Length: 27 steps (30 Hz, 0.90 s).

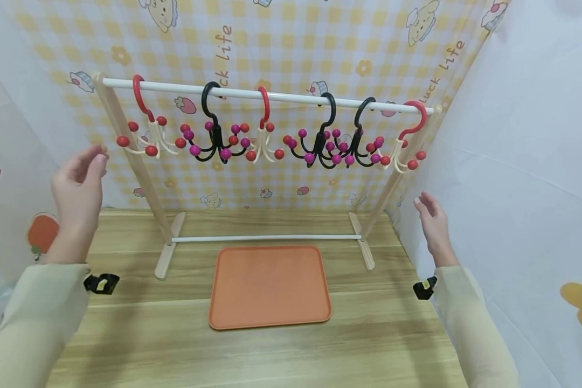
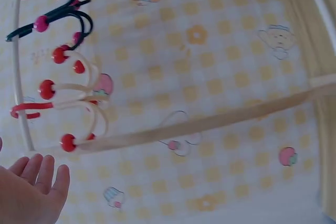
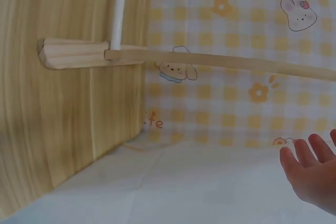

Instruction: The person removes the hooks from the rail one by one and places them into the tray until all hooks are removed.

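On the table (image 1: 271, 355) stands the wooden rack (image 1: 145, 183); we judge it stiff and fairly light, best steadied by its 2 posts; the orange tray (image 1: 271, 288) lies in front of the lower bar (image 1: 267, 237); from the upper rail (image 1: 291, 98) hang 3 red-hooked hangers (image 1: 156, 131) and 3 black hangers (image 1: 216, 137); we expect these to be light, stiff and smooth, the thin arms being likeliest to snap, so we would grip just below the hook; the left hand (image 1: 80, 180), near the left post, has loosely curved, parted fingers and holds nothing; the right hand (image 1: 432, 218), near the right post, is likewise relaxed and unloaded; the balls (image 1: 151, 150) of neighbouring hangers overlap, so we cannot tell which touch; the left wrist view cuts off the farther hangers; the right wrist view shows no hanger and crops the right hand
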### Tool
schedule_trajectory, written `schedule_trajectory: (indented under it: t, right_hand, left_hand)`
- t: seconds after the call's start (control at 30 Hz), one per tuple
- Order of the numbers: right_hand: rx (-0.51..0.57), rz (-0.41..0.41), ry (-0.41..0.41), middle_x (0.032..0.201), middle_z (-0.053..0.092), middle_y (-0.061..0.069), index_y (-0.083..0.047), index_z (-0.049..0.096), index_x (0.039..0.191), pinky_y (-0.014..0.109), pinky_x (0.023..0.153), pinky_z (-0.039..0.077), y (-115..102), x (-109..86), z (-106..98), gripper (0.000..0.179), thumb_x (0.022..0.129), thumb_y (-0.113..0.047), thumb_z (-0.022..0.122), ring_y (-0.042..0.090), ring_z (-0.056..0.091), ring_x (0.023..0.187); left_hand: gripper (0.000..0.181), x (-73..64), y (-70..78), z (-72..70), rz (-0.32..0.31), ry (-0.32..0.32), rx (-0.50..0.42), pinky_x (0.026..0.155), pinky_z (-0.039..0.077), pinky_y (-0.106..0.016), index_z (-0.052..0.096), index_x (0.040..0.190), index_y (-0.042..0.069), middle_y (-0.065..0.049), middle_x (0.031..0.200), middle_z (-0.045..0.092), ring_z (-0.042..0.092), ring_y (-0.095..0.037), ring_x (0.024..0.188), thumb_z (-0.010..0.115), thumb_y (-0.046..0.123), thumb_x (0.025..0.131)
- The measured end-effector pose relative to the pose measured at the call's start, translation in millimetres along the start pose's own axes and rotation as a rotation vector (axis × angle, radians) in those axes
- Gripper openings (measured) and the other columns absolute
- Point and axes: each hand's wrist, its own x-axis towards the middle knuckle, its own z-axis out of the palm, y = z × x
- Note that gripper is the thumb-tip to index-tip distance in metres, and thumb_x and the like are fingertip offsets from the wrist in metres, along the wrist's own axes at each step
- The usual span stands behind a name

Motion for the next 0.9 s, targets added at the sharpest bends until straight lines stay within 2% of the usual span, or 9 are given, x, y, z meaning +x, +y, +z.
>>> schedule_trajectory:
  t: [0.07, 0.13, 0.23, 0.37, 0.4, 0.6, 0.63, 0.77, 0.9]
  right_hand:
    - [0.035, 0.049, -0.005, 0.139, 0.029, 0.016, -0.006, 0.026, 0.138, 0.039, 0.098, 0.025, -1, 4.0, 2, 0.059, 0.091, -0.037, 0.045, 0.021, 0.029, 0.124]
    - [0.074, 0.087, -0.012, 0.139, 0.028, 0.015, -0.005, 0.027, 0.138, 0.039, 0.098, 0.026, -1, 7.9, 4, 0.059, 0.091, -0.035, 0.046, 0.021, 0.03, 0.123]
    - [0.137, 0.132, -0.028, 0.14, 0.027, 0.016, -0.005, 0.027, 0.138, 0.04, 0.099, 0.024, -2, 13.3, 7, 0.059, 0.09, -0.033, 0.048, 0.022, 0.029, 0.124]
    - [0.141, 0.156, -0.064, 0.14, 0.025, 0.017, -0.005, 0.026, 0.138, 0.04, 0.099, 0.023, -4, 21.0, 11, 0.061, 0.09, -0.034, 0.049, 0.025, 0.029, 0.125]
    - [0.183, 0.15, -0.092, 0.138, 0.029, 0.017, -0.005, 0.029, 0.137, 0.039, 0.098, 0.026, 17, 38.9, 9, 0.059, 0.089, -0.033, 0.051, 0.025, 0.032, 0.123]
    - [0.142, 0.14, -0.145, 0.139, 0.028, 0.017, -0.005, 0.027, 0.138, 0.038, 0.098, 0.027, 13, 49.9, 18, 0.059, 0.09, -0.031, 0.049, 0.026, 0.031, 0.123]
    - [0.086, 0.144, -0.132, 0.14, 0.025, 0.017, -0.005, 0.023, 0.139, 0.038, 0.099, 0.025, -10, 34.7, 23, 0.061, 0.09, -0.032, 0.048, 0.027, 0.028, 0.124]
    - [0.056, 0.14, -0.151, 0.139, 0.027, 0.017, -0.006, 0.023, 0.139, 0.036, 0.097, 0.028, -18, 34.5, 27, 0.064, 0.089, -0.035, 0.05, 0.028, 0.03, 0.123]
    - [0.032, 0.119, -0.149, 0.138, 0.03, 0.018, -0.004, 0.023, 0.139, 0.03, 0.089, 0.034, -18, 37.6, 31, 0.066, 0.088, -0.036, 0.051, 0.028, 0.033, 0.12]
  left_hand:
    - [0.037, 2.0, 8.5, 4.4, -0.003, -0.036, -0.058, 0.082, 0.037, -0.01, 0.054, 0.121, 0.008, 0.0, 0.117, 0.055, 0.048, -0.009, 0.106, 0.056, 0.021, 0.087]
    - [0.039, 4.1, 16.7, 9.6, -0.01, -0.068, -0.069, 0.082, 0.036, -0.01, 0.051, 0.124, 0.009, -0.001, 0.121, 0.052, 0.047, -0.009, 0.109, 0.055, 0.023, 0.087]
    - [0.042, 8.3, 28.0, 18.3, -0.022, -0.108, -0.058, 0.086, 0.034, -0.013, 0.048, 0.127, 0.011, -0.001, 0.127, 0.048, 0.044, -0.01, 0.113, 0.054, 0.025, 0.087]
    - [0.044, 16.0, 39.1, 28.9, -0.035, -0.149, 0.01, 0.091, 0.031, -0.016, 0.044, 0.13, 0.014, 0.0, 0.131, 0.044, 0.041, -0.011, 0.116, 0.051, 0.027, 0.089]
    - [0.044, 18.3, 40.7, 31.4, -0.033, -0.158, 0.018, 0.091, 0.031, -0.016, 0.043, 0.13, 0.013, 0.0, 0.131, 0.043, 0.041, -0.011, 0.116, 0.051, 0.027, 0.089]
    - [0.046, 29.4, 47.7, 44.3, -0.033, -0.201, 0.074, 0.094, 0.027, -0.016, 0.039, 0.133, 0.012, -0.001, 0.134, 0.04, 0.037, -0.01, 0.119, 0.049, 0.025, 0.09]
    - [0.047, 30.8, 48.5, 46.2, -0.035, -0.207, 0.081, 0.094, 0.026, -0.017, 0.038, 0.134, 0.012, -0.001, 0.134, 0.039, 0.035, -0.01, 0.12, 0.049, 0.025, 0.09]
    - [0.05, 37.0, 50.7, 51.7, -0.048, -0.226, 0.119, 0.097, 0.023, -0.019, 0.034, 0.135, 0.012, 0.0, 0.137, 0.035, 0.031, -0.01, 0.123, 0.049, 0.028, 0.09]
    - [0.051, 43.0, 52.8, 55.8, -0.066, -0.229, 0.158, 0.098, 0.022, -0.021, 0.035, 0.135, 0.013, 0.001, 0.136, 0.037, 0.031, -0.009, 0.122, 0.049, 0.031, 0.09]
